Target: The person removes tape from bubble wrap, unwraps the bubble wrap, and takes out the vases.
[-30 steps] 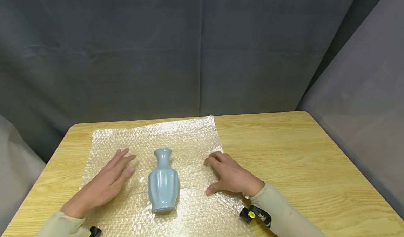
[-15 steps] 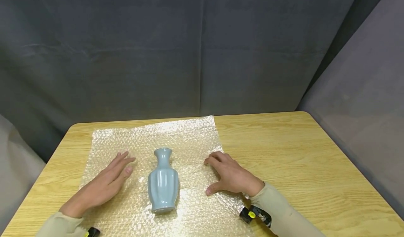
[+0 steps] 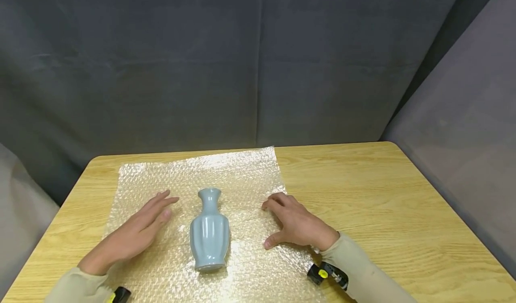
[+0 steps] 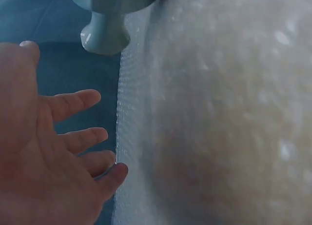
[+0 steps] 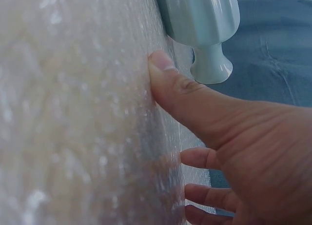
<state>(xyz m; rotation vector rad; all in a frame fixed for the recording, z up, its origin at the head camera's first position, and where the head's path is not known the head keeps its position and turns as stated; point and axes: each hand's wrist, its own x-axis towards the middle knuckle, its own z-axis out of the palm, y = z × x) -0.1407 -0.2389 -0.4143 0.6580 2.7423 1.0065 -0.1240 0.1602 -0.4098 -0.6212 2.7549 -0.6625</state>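
A pale blue glazed vase (image 3: pixel 210 238) lies on its side on a sheet of bubble wrap (image 3: pixel 242 168), its narrow neck pointing to the far edge. To its left, my left hand (image 3: pixel 135 231) hangs over the wrap with fingers spread, apart from the vase. In the left wrist view that palm shows with nothing in it. My right hand (image 3: pixel 296 220) rests at the sheet's right side, thumb and fingers bent loosely apart. The right wrist view shows its thumb tip (image 5: pixel 161 61) against the wrap, with the vase beyond it.
The sheet covers the left and middle of a wooden table (image 3: pixel 375 195), whose bare wood shows to the right. Dark curtains (image 3: pixel 181 70) hang behind, and a grey cloth panel (image 3: pixel 471 137) stands at the right.
My left hand has dipped and risen slightly, ending a little nearer the vase. The right hand keeps its place on the wrap, and the vase lies as before.
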